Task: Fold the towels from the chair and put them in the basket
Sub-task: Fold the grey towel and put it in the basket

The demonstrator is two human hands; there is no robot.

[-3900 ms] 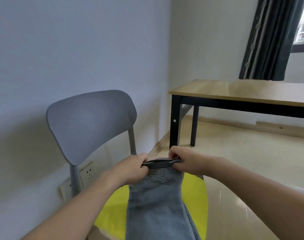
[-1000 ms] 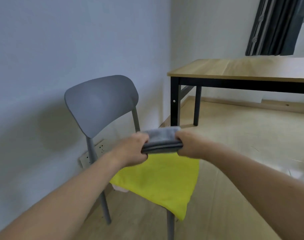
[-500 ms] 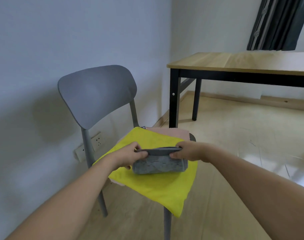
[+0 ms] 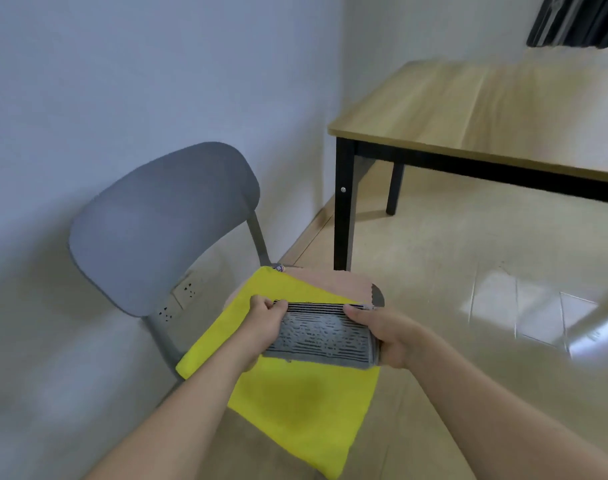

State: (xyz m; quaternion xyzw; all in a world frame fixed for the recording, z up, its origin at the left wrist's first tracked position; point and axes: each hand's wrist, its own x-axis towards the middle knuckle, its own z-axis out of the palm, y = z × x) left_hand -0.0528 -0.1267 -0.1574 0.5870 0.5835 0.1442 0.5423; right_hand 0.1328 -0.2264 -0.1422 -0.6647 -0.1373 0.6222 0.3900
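A grey towel (image 4: pixel 321 336) with dark stripes is folded into a small thick rectangle. My left hand (image 4: pixel 264 323) grips its left end and my right hand (image 4: pixel 385 336) grips its right end, holding it just above the seat of the grey chair (image 4: pixel 164 220). A yellow towel (image 4: pixel 295 393) lies spread over the seat and hangs off its front edge. Under it a pink towel (image 4: pixel 340 282) shows at the back of the seat. No basket is in view.
A wooden table (image 4: pixel 486 109) with black legs stands to the right, near the wall corner. A wall socket (image 4: pixel 183 296) sits low behind the chair. Pale floor tiles (image 4: pixel 486 271) stretch out to the right of the chair.
The long hanging grey towel has been folded into a small bundle. Both hands have lowered it from chest height toward the yellow towel on the seat, and my view has tilted downward.
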